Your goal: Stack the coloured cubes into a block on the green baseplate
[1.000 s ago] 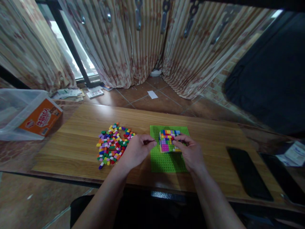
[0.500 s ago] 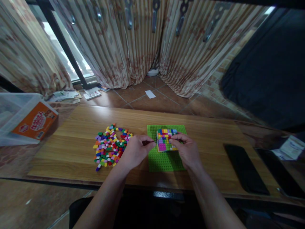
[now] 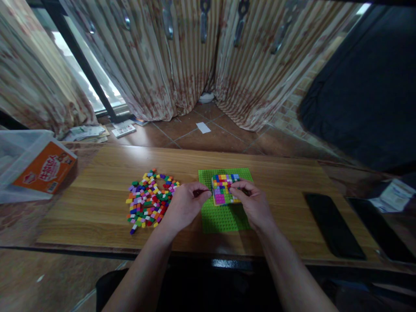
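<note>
A block of many-coloured toy bricks stands on the upper part of a green studded baseplate. My left hand is at the block's left side, thumb and forefinger pinched together; whatever lies between the tips is too small to make out. Over the block's right part is my right hand, its thumb and forefinger closed at the top surface. I cannot tell whether it grips a single brick there. Left of my left hand, a heap of loose bricks in many colours spreads over the wooden table.
The wooden table carries a black phone-like slab on the right, with another dark slab beyond it. A clear plastic bin with an orange label stands at the left. Curtains hang behind.
The view has shifted slightly. Both hands keep nearly the same pinched pose at the brick block, with no visible change in the bricks.
</note>
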{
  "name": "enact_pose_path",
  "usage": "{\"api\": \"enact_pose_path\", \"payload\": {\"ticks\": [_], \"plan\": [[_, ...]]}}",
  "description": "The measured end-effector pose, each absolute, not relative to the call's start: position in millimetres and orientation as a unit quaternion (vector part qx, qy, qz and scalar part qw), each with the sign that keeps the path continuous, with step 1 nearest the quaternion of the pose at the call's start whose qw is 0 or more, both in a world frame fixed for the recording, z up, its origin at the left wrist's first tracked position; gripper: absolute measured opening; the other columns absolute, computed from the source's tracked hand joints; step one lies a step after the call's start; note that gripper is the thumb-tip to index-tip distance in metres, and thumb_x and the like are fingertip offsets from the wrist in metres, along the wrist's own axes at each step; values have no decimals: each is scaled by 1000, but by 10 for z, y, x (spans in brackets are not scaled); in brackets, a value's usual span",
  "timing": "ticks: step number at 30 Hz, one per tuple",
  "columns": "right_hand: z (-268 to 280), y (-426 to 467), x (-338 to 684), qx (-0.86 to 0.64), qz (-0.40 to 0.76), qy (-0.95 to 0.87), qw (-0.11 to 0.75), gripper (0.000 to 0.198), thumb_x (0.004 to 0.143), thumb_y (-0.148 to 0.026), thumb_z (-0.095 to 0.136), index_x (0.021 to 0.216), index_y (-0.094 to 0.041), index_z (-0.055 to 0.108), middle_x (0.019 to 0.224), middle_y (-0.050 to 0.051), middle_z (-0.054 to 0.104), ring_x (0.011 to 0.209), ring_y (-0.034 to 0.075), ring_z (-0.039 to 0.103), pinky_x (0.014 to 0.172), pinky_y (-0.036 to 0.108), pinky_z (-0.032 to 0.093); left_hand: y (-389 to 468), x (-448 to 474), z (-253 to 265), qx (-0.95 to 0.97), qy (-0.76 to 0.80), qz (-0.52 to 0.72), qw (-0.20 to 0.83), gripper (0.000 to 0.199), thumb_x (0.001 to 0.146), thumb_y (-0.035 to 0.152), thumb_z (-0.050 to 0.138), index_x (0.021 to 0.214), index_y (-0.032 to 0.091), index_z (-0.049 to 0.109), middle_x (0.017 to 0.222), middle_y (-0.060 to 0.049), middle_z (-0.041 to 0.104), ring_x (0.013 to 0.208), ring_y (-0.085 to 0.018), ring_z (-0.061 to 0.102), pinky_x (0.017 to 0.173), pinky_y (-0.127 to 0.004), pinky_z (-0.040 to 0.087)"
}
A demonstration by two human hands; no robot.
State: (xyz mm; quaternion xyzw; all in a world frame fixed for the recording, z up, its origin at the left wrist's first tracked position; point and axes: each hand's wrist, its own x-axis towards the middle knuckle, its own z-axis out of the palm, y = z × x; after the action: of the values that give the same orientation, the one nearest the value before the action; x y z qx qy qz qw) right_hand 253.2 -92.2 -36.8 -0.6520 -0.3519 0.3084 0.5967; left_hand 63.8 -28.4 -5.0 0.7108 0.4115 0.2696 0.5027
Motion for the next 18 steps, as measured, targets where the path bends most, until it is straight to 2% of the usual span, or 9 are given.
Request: {"api": "enact_pose_path", "payload": {"ticks": [5, 12, 18], "plan": [[-379, -888, 2536, -608, 374, -244, 656, 22, 66, -42, 75, 78, -24, 72, 78, 0, 72, 73, 19, 65, 74, 38, 52, -285, 635, -12, 728, 412, 270, 478, 19, 84, 25, 57, 79, 16, 73, 67, -1, 66, 62, -14, 57, 57, -23, 41], [-368, -875, 2464, -640, 328, -279, 637, 32, 62, -42, 81, 85, -22, 72, 80, 1, 72, 74, 18, 64, 75, 37, 52, -288, 632, -22, 731, 415, 274, 468, 18, 84, 24, 57, 81, 17, 73, 70, -2, 68, 64, -14, 59, 59, -24, 43], [-362, -901, 2473, -690, 267, -339, 582, 30, 66, -43, 79, 86, -22, 72, 80, 1, 71, 74, 18, 61, 73, 35, 48, -296, 630, -11, 732, 413, 268, 472, 17, 84, 24, 58, 78, 17, 72, 68, -1, 66, 61, -13, 57, 57, -23, 41]]}}
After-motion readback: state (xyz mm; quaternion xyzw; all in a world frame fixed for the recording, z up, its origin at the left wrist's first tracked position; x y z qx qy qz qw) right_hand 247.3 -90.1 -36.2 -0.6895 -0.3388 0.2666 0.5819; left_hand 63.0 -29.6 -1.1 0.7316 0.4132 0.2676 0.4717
